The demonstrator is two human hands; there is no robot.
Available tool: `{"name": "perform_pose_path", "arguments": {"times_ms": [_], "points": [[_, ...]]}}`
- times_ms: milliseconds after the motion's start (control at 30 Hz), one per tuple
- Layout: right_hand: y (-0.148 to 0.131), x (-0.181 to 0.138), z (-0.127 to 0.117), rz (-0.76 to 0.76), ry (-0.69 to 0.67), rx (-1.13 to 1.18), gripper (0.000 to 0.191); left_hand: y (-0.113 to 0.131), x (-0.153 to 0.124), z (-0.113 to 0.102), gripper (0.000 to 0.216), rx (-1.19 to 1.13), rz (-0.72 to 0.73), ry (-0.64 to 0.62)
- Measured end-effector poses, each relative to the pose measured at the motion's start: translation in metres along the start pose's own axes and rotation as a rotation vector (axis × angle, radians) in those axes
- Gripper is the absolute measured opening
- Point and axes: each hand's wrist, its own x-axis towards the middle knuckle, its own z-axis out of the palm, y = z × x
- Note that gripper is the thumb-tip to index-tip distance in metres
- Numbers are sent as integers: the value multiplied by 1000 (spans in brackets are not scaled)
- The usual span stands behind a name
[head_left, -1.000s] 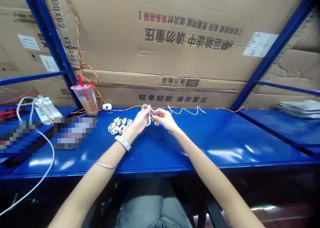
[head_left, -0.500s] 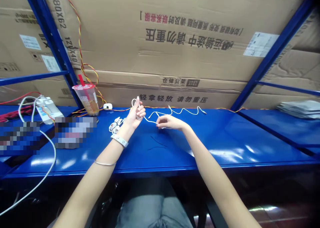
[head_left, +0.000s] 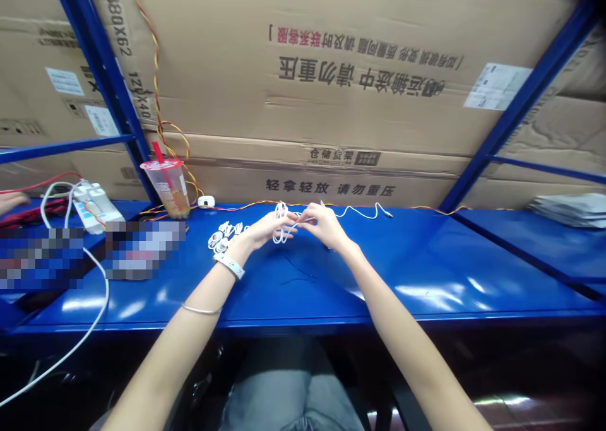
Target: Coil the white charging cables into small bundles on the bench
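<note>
A thin white cable [head_left: 283, 235] hangs in loose loops around the fingers of my left hand [head_left: 260, 230]. Close beside it, my right hand [head_left: 326, 226] pinches the same cable between thumb and fingertips. The cable's free end lies wavy on the blue shelf top [head_left: 402, 254], behind and to the right of my right hand. Several small coiled white cables [head_left: 220, 238] sit just left of my left hand. Thin dark strands [head_left: 298, 268] lie on the shelf below both hands.
A drink cup with a red straw [head_left: 169, 188] and a small white case [head_left: 206, 202] stand at the back left. Further left are a white power strip [head_left: 97, 210] and another person's hand [head_left: 12, 200]. Stacked flat packets [head_left: 568, 209] lie far right. Cardboard [head_left: 303, 122] closes the back.
The cable now forms loops around my left hand, which has turned and lowered toward the right. My right hand has moved slightly up, close to the left. Another person's hand has appeared far left.
</note>
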Motion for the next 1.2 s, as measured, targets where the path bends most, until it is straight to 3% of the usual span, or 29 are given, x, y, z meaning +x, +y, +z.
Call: {"name": "perform_pose_path", "arguments": {"times_ms": [133, 267, 333, 467, 633, 767, 867, 967, 1100, 1200], "points": [[-1, 0, 3, 19, 31, 10, 5, -3, -3, 6, 19, 165, -17, -95], [-3, 1, 0, 103, 19, 48, 21, -3, -2, 6, 20, 112, 24, -107], [-1, 0, -5, 163, -36, 67, 24, -2, -1, 4, 21, 70, 38, -80], [9, -2, -16, 256, -229, 118, 13, -1, 2, 0, 21, 21, 71, 12], [17, -4, -26, 223, -351, 161, 18, -4, 3, 2, 23, 9, 106, -24], [10, -2, -22, 185, -200, 156, 21, -11, 5, 6, 19, 101, 49, 15], [1, -2, -9, 144, -63, -4, 18, -17, 9, 10, 23, 79, 63, 61], [-9, -2, 7, 112, 18, -191, 15, -21, 12, 17, 34, -9, 153, 125], [-19, -3, 20, 40, 73, -166, 30, -22, 13, 21, 31, -184, 282, 204], [-21, -4, 22, -14, 109, -173, 32, -19, 12, 22, 29, -269, 351, 172]]}}
